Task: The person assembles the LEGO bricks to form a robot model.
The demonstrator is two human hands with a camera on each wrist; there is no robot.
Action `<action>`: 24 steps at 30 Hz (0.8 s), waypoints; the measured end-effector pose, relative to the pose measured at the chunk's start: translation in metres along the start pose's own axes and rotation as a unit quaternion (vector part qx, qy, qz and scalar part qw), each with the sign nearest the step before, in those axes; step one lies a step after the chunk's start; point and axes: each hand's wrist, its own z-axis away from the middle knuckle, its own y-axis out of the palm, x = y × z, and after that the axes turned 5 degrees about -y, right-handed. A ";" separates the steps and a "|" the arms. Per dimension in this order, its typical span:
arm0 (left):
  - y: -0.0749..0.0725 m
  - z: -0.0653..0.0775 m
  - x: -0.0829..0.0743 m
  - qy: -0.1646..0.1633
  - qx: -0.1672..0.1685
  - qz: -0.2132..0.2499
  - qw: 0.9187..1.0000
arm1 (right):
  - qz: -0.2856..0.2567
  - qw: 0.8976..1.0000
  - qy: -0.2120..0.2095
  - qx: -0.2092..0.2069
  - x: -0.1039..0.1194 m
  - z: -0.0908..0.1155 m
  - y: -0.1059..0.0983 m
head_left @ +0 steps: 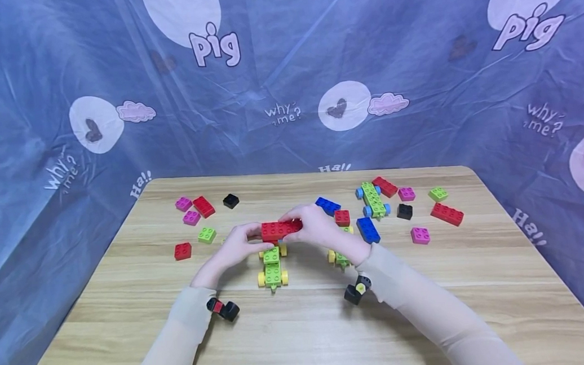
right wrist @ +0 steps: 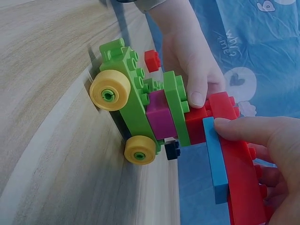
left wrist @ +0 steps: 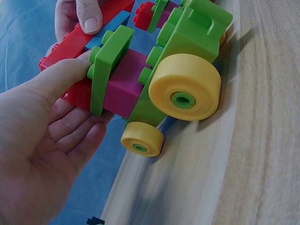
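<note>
A toy car (head_left: 272, 274) with a green base and yellow wheels stands on the table. A magenta brick (right wrist: 159, 115), a green plate (right wrist: 176, 108) and a small red brick (right wrist: 194, 124) are stacked on its base. My left hand (head_left: 237, 245) holds this stack, its thumb against the small red brick. Above the car, my right hand (head_left: 315, 226) pinches a long red brick (head_left: 277, 230) with a blue piece (right wrist: 214, 161) on its underside. The long brick's end meets the stack's top; whether they are joined I cannot tell.
Another green car (head_left: 342, 257) with yellow wheels lies partly hidden beneath my right wrist. A blue-wheeled green car (head_left: 373, 200) stands behind, near blue bricks (head_left: 368, 230). Loose bricks lie at left, including a red brick (head_left: 182, 251), and at right, including a long red one (head_left: 447, 214).
</note>
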 end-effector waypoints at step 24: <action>0.000 -0.001 0.002 0.001 0.002 -0.002 1.000 | 0.026 1.000 0.008 0.011 0.004 -0.002 -0.001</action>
